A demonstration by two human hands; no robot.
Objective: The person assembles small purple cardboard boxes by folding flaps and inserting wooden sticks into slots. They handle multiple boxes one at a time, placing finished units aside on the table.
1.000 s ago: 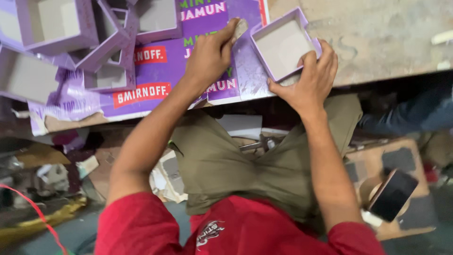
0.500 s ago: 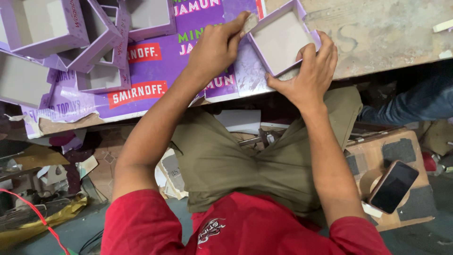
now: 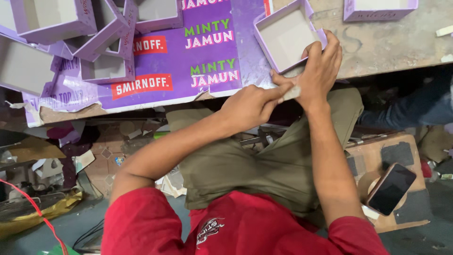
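The open purple tray box sits at the near edge of the surface, partly on a purple printed sheet. The right hand grips the box's near corner, fingers curled over its rim. The left hand is closed, pinching a small pale strip just beside the right wrist. More purple boxes lie stacked far left. A dark phone rests on a low cardboard box.
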